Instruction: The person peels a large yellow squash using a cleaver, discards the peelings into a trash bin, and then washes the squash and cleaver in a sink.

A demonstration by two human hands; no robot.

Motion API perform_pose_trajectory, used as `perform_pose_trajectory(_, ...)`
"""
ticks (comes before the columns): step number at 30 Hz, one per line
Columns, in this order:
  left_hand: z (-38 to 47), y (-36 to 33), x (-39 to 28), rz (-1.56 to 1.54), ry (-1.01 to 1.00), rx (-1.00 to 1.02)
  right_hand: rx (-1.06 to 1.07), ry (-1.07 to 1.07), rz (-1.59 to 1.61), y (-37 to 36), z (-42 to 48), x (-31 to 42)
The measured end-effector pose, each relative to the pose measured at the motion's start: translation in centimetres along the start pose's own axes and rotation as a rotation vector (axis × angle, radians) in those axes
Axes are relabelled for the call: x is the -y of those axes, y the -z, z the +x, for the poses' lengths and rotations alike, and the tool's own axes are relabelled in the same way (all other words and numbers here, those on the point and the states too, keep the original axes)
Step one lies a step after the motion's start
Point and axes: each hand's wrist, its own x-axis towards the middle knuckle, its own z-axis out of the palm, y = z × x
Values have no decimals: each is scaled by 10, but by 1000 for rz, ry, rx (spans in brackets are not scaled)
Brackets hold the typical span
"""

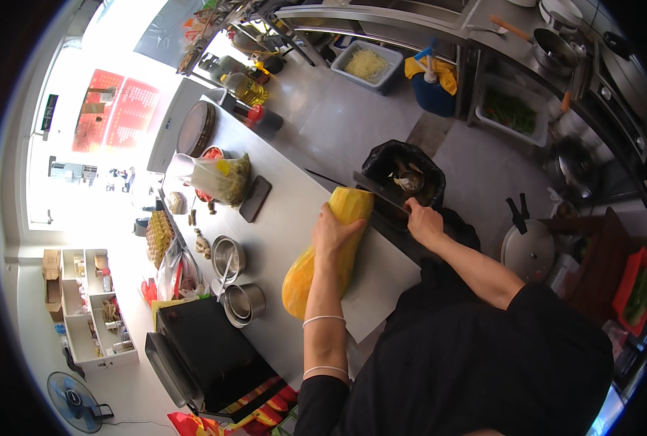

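A long peeled squash (307, 272), yellow-orange and faceted, lies on the metal worktop (279, 207) near its edge. My left hand (331, 231) presses on its upper half, thumb spread across the flesh. In my right hand (426, 222) is the handle of a kitchen knife (383, 195). The blade points away to the left, beyond the squash's narrower far end and over the worktop's edge. From this view I cannot tell whether the blade touches the squash. Below the blade, a bin lined with a black bag (438, 180) holds scraps.
On the worktop are a phone (256, 199), a plastic bag of greens (220, 177), ginger (202, 245), metal bowls (252, 300) and a round chopping board (196, 128). A black appliance (209, 343) stands at its near left. A tub of pale shreds (367, 64) and a blue bucket (435, 101) stand beyond the bin.
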Motion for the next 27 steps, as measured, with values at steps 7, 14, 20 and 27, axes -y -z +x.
perform_pose_trajectory(7,16,13,0,-63,2,220,-189,268,163,-21,-2,35)
perform_pose_trajectory(14,23,13,-5,-357,-320,301,-247,346,148,-31,-5,39)
perform_pose_trajectory(20,17,-18,6,-163,-451,-55,-275,374,92,-35,-13,43)
perform_pose_trajectory(27,20,-44,32,208,-429,-185,-334,390,72,-31,-16,53)
